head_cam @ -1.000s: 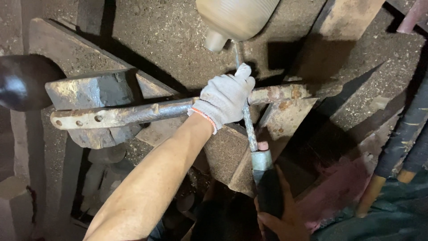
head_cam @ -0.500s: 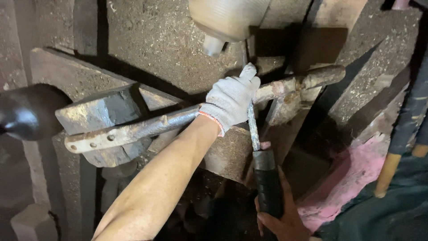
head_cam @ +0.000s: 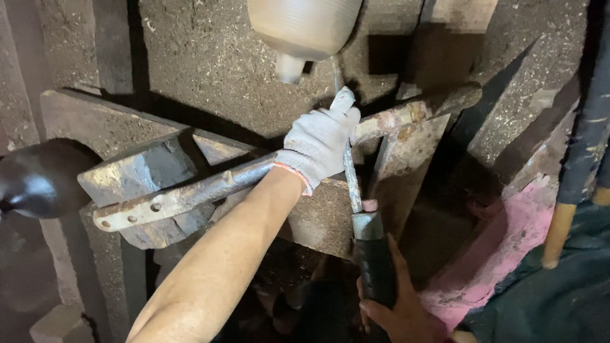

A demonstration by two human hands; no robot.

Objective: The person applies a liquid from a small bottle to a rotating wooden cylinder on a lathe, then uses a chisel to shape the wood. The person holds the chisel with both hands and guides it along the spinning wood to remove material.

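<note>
Here, mid-frame, my gloved left hand (head_cam: 321, 145) clamps the rusty grey metal bar (head_cam: 210, 187); my bare right hand (head_cam: 397, 308), lower centre, grips the black-handled steel tool (head_cam: 365, 238). Best kept steady, I judge.

- A pale jug (head_cam: 304, 28) is seen at the top.
- A dark round object (head_cam: 38, 179) is seen at left.
- Pink cloth (head_cam: 502, 248) is spread at lower right.
</note>
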